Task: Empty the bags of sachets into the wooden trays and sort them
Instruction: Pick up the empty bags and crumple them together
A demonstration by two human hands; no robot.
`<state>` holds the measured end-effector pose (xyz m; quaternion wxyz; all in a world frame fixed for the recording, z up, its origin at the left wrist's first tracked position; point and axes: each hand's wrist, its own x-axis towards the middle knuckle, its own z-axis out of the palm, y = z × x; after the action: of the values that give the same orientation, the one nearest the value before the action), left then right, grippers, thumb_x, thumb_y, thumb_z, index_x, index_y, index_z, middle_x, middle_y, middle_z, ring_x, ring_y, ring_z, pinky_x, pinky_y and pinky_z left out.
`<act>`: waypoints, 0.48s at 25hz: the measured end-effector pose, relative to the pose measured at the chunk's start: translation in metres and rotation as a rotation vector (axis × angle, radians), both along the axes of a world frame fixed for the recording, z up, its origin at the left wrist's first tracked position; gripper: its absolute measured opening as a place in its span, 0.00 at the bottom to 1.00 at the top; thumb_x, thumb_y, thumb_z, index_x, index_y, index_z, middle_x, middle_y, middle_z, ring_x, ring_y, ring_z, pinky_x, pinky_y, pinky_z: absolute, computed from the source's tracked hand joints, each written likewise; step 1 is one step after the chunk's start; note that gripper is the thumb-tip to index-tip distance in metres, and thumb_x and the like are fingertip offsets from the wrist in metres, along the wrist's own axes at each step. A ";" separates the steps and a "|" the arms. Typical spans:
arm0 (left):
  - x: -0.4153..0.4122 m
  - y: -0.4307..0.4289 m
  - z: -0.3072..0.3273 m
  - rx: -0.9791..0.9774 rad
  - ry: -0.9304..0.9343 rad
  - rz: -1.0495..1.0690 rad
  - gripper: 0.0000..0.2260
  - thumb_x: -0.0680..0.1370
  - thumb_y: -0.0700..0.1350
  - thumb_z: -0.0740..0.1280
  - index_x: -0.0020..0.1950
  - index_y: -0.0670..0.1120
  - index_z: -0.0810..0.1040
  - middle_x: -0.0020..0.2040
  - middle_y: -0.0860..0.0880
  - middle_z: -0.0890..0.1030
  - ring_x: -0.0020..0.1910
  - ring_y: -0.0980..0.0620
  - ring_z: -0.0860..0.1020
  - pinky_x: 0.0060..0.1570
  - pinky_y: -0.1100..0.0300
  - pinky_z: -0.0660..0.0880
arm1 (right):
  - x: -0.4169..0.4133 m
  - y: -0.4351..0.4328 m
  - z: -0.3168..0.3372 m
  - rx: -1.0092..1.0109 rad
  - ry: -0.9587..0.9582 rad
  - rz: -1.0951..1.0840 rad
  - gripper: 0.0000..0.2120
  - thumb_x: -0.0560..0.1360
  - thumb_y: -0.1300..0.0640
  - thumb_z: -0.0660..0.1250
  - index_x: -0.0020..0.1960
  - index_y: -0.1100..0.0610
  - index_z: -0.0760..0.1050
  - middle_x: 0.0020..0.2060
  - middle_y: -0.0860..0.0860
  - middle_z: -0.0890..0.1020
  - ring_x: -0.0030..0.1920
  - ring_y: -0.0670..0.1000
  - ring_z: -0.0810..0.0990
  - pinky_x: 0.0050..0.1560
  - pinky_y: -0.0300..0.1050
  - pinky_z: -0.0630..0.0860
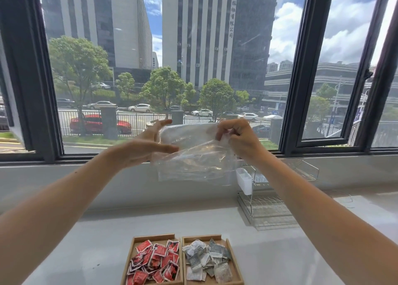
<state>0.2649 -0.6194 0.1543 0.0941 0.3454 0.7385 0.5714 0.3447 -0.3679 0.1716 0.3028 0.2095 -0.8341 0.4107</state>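
**Empty-looking bag held up over two filled trays**

The left hand (150, 142) is spread, its fingers straight and the thumb apart below them, with the left edge of a clear plastic bag (193, 155) lying between them. It touches the bag more than it grips it. The right hand (234, 138) has curled fingers and pinches the bag's upper right corner. The bag hangs crumpled at window height, well above the table (86, 241), and I can make out no sachets inside it.

The main risk is a stray sachet caught in a fold. A shake from this height could drop it outside the trays, or into the wrong one. With only the right hand really gripping, the limp film could also slip free.

On the table below, the left tray (154, 237) holds red sachets (155, 261), and the right tray (201, 237), touching it, holds grey-and-white sachets (206, 259). The two kinds look already separated, so the task seems close to done.

Further right, a wire dish rack (265, 200) with a white holder (244, 180) stands against the wall, just under the bag's right corner. The hanging film could snag on it. Nothing lies between the bag and the trays.
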 end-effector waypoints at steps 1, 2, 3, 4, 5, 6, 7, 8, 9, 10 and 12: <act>-0.004 -0.004 -0.006 0.052 0.002 0.000 0.50 0.55 0.50 0.85 0.73 0.59 0.64 0.77 0.46 0.57 0.74 0.38 0.62 0.71 0.46 0.64 | 0.003 -0.002 -0.002 -0.086 -0.078 0.035 0.24 0.62 0.78 0.49 0.34 0.58 0.79 0.31 0.41 0.79 0.31 0.38 0.75 0.36 0.29 0.71; -0.005 -0.005 -0.011 0.088 0.045 0.009 0.44 0.61 0.41 0.82 0.72 0.59 0.66 0.77 0.44 0.59 0.70 0.37 0.67 0.67 0.46 0.70 | 0.007 -0.003 -0.005 -0.196 -0.169 0.086 0.25 0.64 0.79 0.48 0.38 0.60 0.79 0.36 0.46 0.80 0.29 0.39 0.76 0.32 0.32 0.74; -0.007 -0.007 -0.016 0.110 0.101 0.030 0.40 0.66 0.32 0.77 0.71 0.59 0.68 0.76 0.45 0.60 0.66 0.41 0.73 0.61 0.51 0.76 | 0.008 -0.005 -0.009 -0.329 -0.273 0.175 0.25 0.68 0.80 0.48 0.44 0.62 0.80 0.41 0.52 0.80 0.26 0.41 0.76 0.28 0.34 0.75; -0.007 -0.008 -0.020 0.121 0.163 0.044 0.38 0.68 0.26 0.73 0.69 0.58 0.71 0.74 0.44 0.64 0.57 0.49 0.79 0.54 0.58 0.79 | 0.009 -0.006 -0.014 -0.456 -0.367 0.267 0.24 0.71 0.79 0.48 0.51 0.63 0.79 0.43 0.56 0.78 0.26 0.43 0.75 0.27 0.37 0.75; -0.008 -0.009 -0.024 0.127 0.200 0.053 0.36 0.68 0.24 0.71 0.66 0.57 0.73 0.69 0.43 0.70 0.46 0.53 0.80 0.46 0.62 0.80 | 0.010 -0.007 -0.019 -0.568 -0.436 0.344 0.24 0.73 0.75 0.49 0.58 0.61 0.78 0.40 0.56 0.76 0.28 0.46 0.74 0.29 0.40 0.76; -0.010 -0.010 -0.027 0.127 0.217 0.066 0.33 0.68 0.25 0.72 0.63 0.57 0.75 0.62 0.42 0.75 0.39 0.54 0.79 0.41 0.63 0.79 | 0.012 -0.008 -0.026 -0.661 -0.482 0.399 0.25 0.75 0.70 0.50 0.64 0.56 0.76 0.38 0.55 0.75 0.30 0.48 0.72 0.32 0.42 0.75; -0.012 -0.009 -0.031 0.127 0.232 0.080 0.31 0.68 0.26 0.73 0.60 0.57 0.76 0.57 0.41 0.77 0.38 0.53 0.78 0.39 0.61 0.78 | 0.015 -0.009 -0.033 -0.738 -0.509 0.431 0.24 0.76 0.64 0.52 0.68 0.51 0.74 0.40 0.53 0.75 0.34 0.49 0.72 0.35 0.44 0.76; -0.015 -0.007 -0.035 0.123 0.249 0.092 0.31 0.67 0.27 0.75 0.59 0.58 0.75 0.57 0.42 0.77 0.40 0.52 0.78 0.39 0.59 0.78 | 0.018 -0.008 -0.041 -0.802 -0.528 0.427 0.22 0.79 0.56 0.54 0.71 0.47 0.71 0.47 0.51 0.77 0.39 0.50 0.75 0.38 0.46 0.78; -0.017 -0.001 -0.041 0.117 0.273 0.099 0.31 0.67 0.28 0.75 0.58 0.59 0.74 0.59 0.44 0.76 0.42 0.52 0.77 0.40 0.59 0.77 | 0.022 -0.007 -0.050 -0.836 -0.536 0.387 0.21 0.81 0.46 0.53 0.72 0.42 0.68 0.56 0.47 0.76 0.48 0.51 0.77 0.42 0.50 0.80; -0.017 0.007 -0.048 0.104 0.292 0.100 0.30 0.67 0.29 0.76 0.57 0.59 0.74 0.59 0.45 0.76 0.43 0.54 0.77 0.42 0.60 0.76 | 0.027 -0.006 -0.058 -0.840 -0.545 0.330 0.24 0.79 0.37 0.51 0.74 0.39 0.64 0.67 0.45 0.71 0.60 0.53 0.75 0.46 0.55 0.81; -0.018 0.031 -0.068 0.040 0.320 0.088 0.21 0.68 0.31 0.76 0.49 0.54 0.76 0.53 0.49 0.78 0.38 0.60 0.74 0.41 0.63 0.72 | 0.038 0.004 -0.080 -0.760 -0.556 0.201 0.31 0.72 0.34 0.56 0.75 0.32 0.56 0.79 0.45 0.53 0.75 0.57 0.60 0.55 0.66 0.78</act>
<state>0.2466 -0.5887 0.0864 -0.0567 0.4014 0.7469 0.5270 0.3824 -0.3638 0.0917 0.0820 0.0458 -0.6498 0.7543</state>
